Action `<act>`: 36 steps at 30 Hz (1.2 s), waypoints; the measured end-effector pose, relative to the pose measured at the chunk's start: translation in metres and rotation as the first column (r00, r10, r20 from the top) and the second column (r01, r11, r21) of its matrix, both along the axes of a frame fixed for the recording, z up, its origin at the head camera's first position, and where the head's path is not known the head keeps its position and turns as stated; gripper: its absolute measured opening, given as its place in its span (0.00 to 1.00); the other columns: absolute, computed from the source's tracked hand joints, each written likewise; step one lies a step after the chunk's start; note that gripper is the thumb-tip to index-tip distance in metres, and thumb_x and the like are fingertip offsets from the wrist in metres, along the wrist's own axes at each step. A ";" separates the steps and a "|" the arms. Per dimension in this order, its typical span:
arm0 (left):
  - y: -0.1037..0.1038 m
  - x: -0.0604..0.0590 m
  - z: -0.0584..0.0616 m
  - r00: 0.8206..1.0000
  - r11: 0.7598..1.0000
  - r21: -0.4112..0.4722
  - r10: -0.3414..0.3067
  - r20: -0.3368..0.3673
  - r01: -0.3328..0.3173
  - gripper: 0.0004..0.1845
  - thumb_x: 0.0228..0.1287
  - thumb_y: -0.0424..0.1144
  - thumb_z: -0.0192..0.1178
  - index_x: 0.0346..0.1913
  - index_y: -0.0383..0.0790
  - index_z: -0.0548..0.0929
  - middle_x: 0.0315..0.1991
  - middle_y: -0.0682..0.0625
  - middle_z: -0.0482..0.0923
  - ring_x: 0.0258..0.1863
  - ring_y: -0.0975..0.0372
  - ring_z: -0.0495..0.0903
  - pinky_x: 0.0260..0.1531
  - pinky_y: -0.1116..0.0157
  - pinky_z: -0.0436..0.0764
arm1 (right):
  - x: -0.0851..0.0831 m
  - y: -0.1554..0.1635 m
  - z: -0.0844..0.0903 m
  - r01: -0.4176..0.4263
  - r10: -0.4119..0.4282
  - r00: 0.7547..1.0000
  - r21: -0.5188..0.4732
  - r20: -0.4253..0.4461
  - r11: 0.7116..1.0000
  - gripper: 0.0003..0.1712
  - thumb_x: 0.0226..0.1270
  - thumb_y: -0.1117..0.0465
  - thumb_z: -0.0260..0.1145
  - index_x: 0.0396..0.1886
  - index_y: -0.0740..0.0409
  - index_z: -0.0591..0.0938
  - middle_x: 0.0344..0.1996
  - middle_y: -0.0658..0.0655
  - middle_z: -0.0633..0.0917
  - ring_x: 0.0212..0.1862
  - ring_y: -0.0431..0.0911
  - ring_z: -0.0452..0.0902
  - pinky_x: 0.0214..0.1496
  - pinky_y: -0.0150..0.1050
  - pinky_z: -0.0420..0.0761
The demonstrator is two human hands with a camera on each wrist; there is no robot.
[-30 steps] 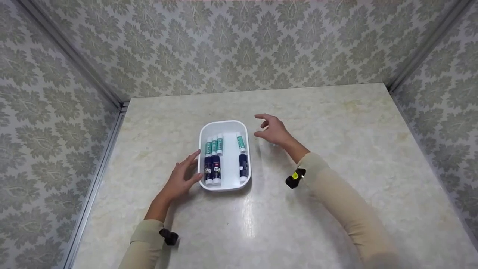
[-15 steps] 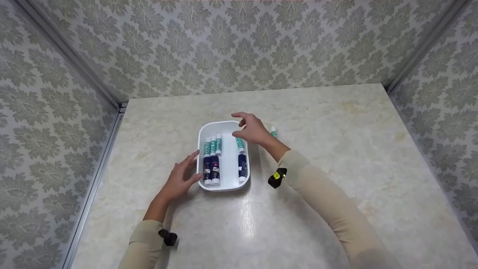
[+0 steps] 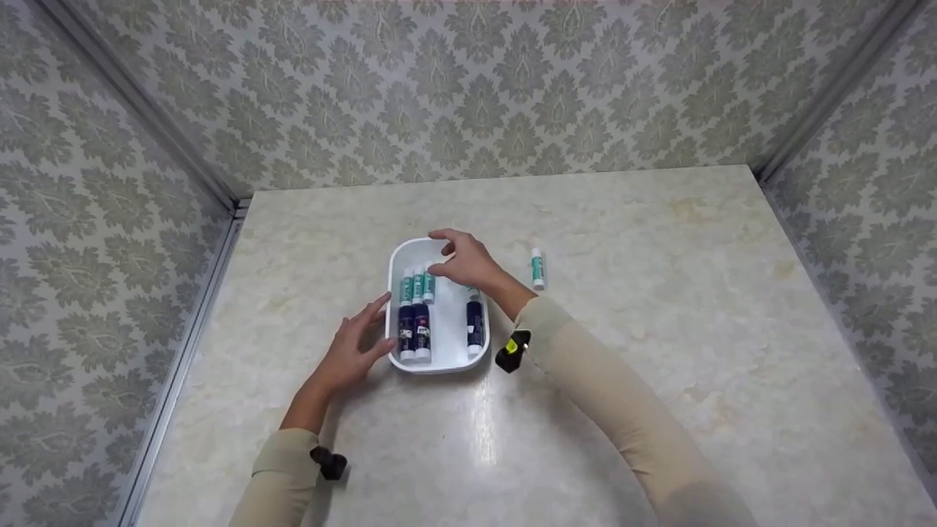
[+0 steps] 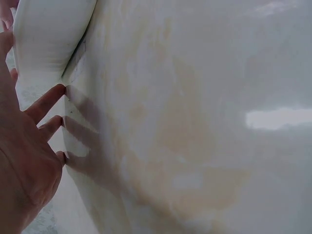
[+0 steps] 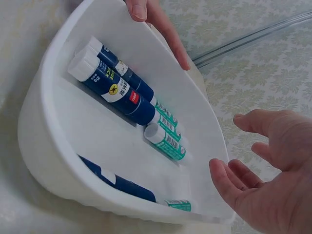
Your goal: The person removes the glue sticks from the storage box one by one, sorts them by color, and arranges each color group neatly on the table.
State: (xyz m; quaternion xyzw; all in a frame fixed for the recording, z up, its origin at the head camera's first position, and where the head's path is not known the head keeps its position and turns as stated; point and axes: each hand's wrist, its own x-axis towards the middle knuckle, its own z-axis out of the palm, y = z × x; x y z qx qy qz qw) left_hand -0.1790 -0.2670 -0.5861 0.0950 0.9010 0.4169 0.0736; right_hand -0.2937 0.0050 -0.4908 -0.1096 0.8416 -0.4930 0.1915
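A: Marble-look table (image 3: pixel 659 380), beige, patterned walls on three sides. You see the white tray (image 3: pixel 399 252) mid-table, slightly left of centre?

B: Yes. What's in it?

A: Left side: two dark blue glue sticks (image 3: pixel 414 333) side by side, three green-labelled sticks (image 3: pixel 418 287) just beyond them, all lying flat. Right side: one more blue stick (image 3: pixel 474 329) along the wall; a green one past it is mostly hidden under your hand.

B: Hands?

A: Your left hand (image 3: pixel 355 348) lies against the tray's left wall, fingers (image 4: pixel 46 102) straight and spread, tips touching the wall and the table. Holding nothing.

B: Right?

A: Your right hand (image 3: pixel 465 262) hovers over the far half of the tray, above the green sticks. Right wrist view shows the palm (image 5: pixel 273 195) open, fingers loosely bent, nothing pinched, not touching the sticks.

B: Anything outside the tray?

A: One loose green-labelled stick (image 3: pixel 538 268) flat on the table, right of the tray, well apart from both hands.
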 end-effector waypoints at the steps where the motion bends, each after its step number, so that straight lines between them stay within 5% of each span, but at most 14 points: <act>1: 0.000 0.000 0.000 1.000 1.000 0.001 0.001 0.000 -0.001 0.46 0.79 0.55 0.68 0.93 0.58 0.58 0.84 0.40 0.74 0.94 0.41 0.55 0.92 0.29 0.33 | 0.000 -0.001 -0.003 0.005 -0.005 1.000 -0.002 0.006 1.000 0.41 0.79 0.59 0.75 0.87 0.50 0.73 0.76 0.70 0.79 0.70 0.60 0.83 0.71 0.56 0.87; 19: 0.000 0.000 -0.002 1.000 1.000 0.019 -0.003 -0.023 0.004 0.45 0.79 0.53 0.67 0.92 0.56 0.59 0.83 0.38 0.76 0.92 0.39 0.59 0.90 0.27 0.32 | 0.006 -0.026 -0.042 0.106 -0.102 0.993 -0.071 0.060 0.992 0.45 0.74 0.61 0.76 0.88 0.54 0.71 0.68 0.70 0.84 0.59 0.53 0.84 0.64 0.48 0.89; 28: 0.002 -0.001 -0.001 1.000 1.000 0.010 0.004 0.003 -0.004 0.46 0.80 0.54 0.67 0.93 0.59 0.57 0.85 0.39 0.73 0.94 0.40 0.53 0.92 0.29 0.30 | 0.006 -0.031 -0.054 0.141 -0.136 0.989 -0.098 0.056 0.985 0.45 0.71 0.67 0.76 0.86 0.59 0.72 0.62 0.71 0.87 0.50 0.48 0.84 0.48 0.36 0.88; 36: 0.002 -0.001 -0.002 1.000 1.000 0.018 -0.004 0.001 0.004 0.46 0.81 0.55 0.67 0.93 0.58 0.57 0.84 0.40 0.75 0.93 0.40 0.58 0.91 0.28 0.31 | 0.010 -0.031 -0.057 0.095 -0.093 0.995 -0.060 0.049 0.994 0.46 0.72 0.69 0.76 0.87 0.61 0.70 0.43 0.54 0.82 0.42 0.43 0.80 0.43 0.33 0.81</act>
